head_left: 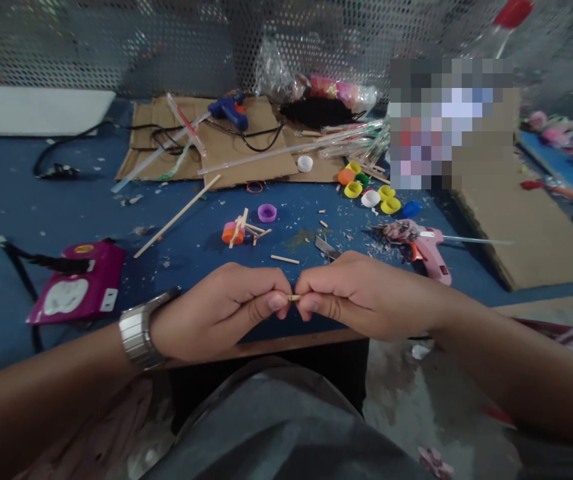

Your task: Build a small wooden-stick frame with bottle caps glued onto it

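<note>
Between my two hands is a short piece of thin wooden stick, mostly covered by the fingers. My left hand pinches one end of it, and my right hand pinches the other, thumbs nearly meeting. Just beyond them lie a loose stick piece and a cutter blade, partly hidden behind the right hand. Farther off, an orange bottle cap has several stick pieces joined to it, with a purple cap nearby. One long stick rests at the left.
A pink glue gun lies at the right, near colored caps. Cardboard at the back bears a blue glue gun and its cable. A magenta power box sits at the left. Glue scraps dot the blue tabletop.
</note>
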